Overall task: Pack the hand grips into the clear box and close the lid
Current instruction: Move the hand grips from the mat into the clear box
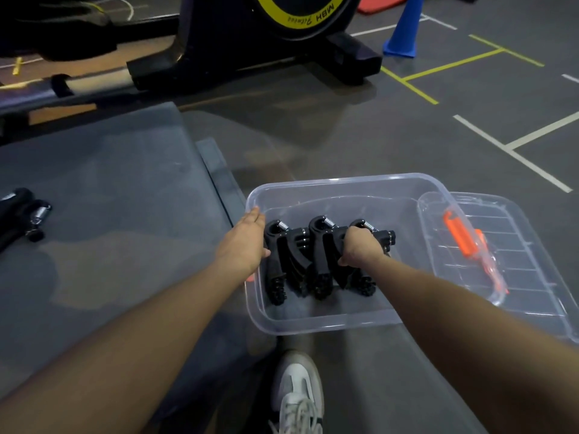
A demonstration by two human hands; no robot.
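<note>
A clear plastic box (316, 324) sits on the floor with three black hand grips (293, 255) lying side by side inside it. My right hand (360, 247) grips the rightmost hand grip (380, 236) inside the box. Straight-fingered, my left hand (247, 239) rests against the box's left wall beside the leftmost grip. The clear lid (517, 245), with orange latches (459, 234), leans against the box's right side. More black hand grips (23, 214) lie on the grey mat at the far left.
A grey mat (109, 198) lies left of the box. A black exercise bike (250, 39) stands behind, and a blue cone (404, 29) at the back right. My white shoe (297, 393) is just below the box. Painted lines cross the floor on the right.
</note>
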